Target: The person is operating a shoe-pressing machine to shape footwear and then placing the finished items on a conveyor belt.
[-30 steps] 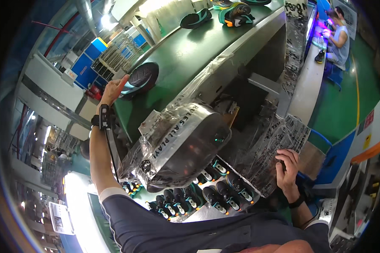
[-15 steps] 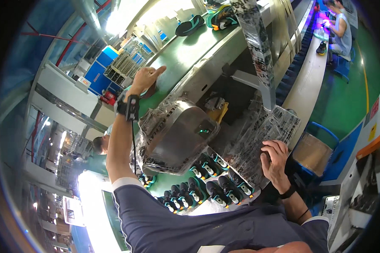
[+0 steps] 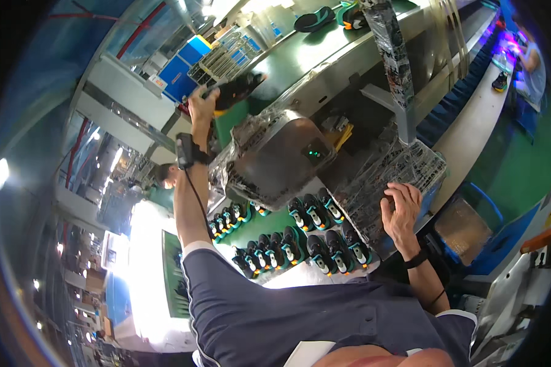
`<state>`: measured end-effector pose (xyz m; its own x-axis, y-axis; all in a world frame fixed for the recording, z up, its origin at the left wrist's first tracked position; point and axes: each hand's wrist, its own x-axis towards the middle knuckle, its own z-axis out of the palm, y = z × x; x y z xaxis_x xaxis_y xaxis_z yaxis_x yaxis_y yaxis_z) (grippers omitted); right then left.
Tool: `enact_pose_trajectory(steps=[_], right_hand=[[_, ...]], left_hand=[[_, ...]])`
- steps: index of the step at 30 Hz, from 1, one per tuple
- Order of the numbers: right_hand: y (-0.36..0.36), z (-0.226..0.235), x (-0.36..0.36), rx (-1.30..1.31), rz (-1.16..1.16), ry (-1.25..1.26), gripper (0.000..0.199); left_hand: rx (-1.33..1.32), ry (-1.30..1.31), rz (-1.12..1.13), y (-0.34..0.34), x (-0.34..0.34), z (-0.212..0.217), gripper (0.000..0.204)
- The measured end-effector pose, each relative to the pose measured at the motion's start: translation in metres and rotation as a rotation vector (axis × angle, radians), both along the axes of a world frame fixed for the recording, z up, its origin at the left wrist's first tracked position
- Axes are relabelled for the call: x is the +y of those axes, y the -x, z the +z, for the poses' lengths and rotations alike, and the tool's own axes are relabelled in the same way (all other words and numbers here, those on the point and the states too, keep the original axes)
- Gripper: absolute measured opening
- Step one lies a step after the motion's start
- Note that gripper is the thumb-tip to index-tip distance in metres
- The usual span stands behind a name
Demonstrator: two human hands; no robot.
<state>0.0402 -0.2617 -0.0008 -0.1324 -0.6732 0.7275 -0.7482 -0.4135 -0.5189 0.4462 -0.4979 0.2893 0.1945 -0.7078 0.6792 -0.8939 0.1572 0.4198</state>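
Stretched out over the far left of the green conveyor belt (image 3: 294, 61), my left hand (image 3: 202, 105) is closed on one end of a dark shoe (image 3: 240, 90). The shoe is smeared by motion, with a bit of orange low on its side. My right hand (image 3: 401, 211) lies with fingers apart on a worktop wrapped in clear plastic (image 3: 373, 199), holding nothing. A rounded, plastic-wrapped machine housing (image 3: 281, 162) with small green lights stands between my arms. Rows of black, teal and orange shoes (image 3: 327, 248) stand below it, near my body.
A wrapped upright post (image 3: 390, 55) rises beyond my right hand. Farther up the belt lie a dark shoe sole (image 3: 314, 21) and a colourful shoe (image 3: 352, 17). At right, a person (image 3: 528, 64) sits by a second line under purple light. A blue-framed stool (image 3: 462, 229) stands nearby.
My left hand, earlier with its thumb stuck out above the belt, now grips the dark shoe. My view has shifted, showing more shoe rows. My right hand stays on the wrapped worktop.
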Motion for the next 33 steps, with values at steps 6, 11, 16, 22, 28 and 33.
enact_pose_trajectory(steps=[6, 11, 16, 22, 28, 33], right_hand=[[0.004, -0.001, -0.001, -0.018, 0.043, -0.123, 0.073], [0.035, 0.022, -0.015, -0.470, 0.317, 0.116, 0.078], [0.055, -0.002, 0.002, -0.479, 0.197, -0.161, 0.074], [0.037, 0.059, 0.021, -0.337, 0.296, -0.425, 0.072], [0.016, 0.130, -0.006, -0.093, 0.268, -0.710, 0.077], [-0.023, 0.111, -0.048, 0.403, -0.199, -0.768, 0.062]], left_hand=[[0.279, 0.036, -0.665, 0.100, 0.093, 0.028, 0.038], [0.590, -0.224, -0.903, 0.194, 0.116, -0.098, 0.023], [0.455, -0.271, -0.750, 0.255, 0.118, -0.260, 0.044], [0.185, -0.203, -0.696, 0.235, 0.159, -0.284, 0.055], [0.199, -0.157, -0.775, 0.236, 0.151, -0.285, 0.054], [0.448, -0.108, -0.868, 0.229, 0.146, -0.285, 0.051]])
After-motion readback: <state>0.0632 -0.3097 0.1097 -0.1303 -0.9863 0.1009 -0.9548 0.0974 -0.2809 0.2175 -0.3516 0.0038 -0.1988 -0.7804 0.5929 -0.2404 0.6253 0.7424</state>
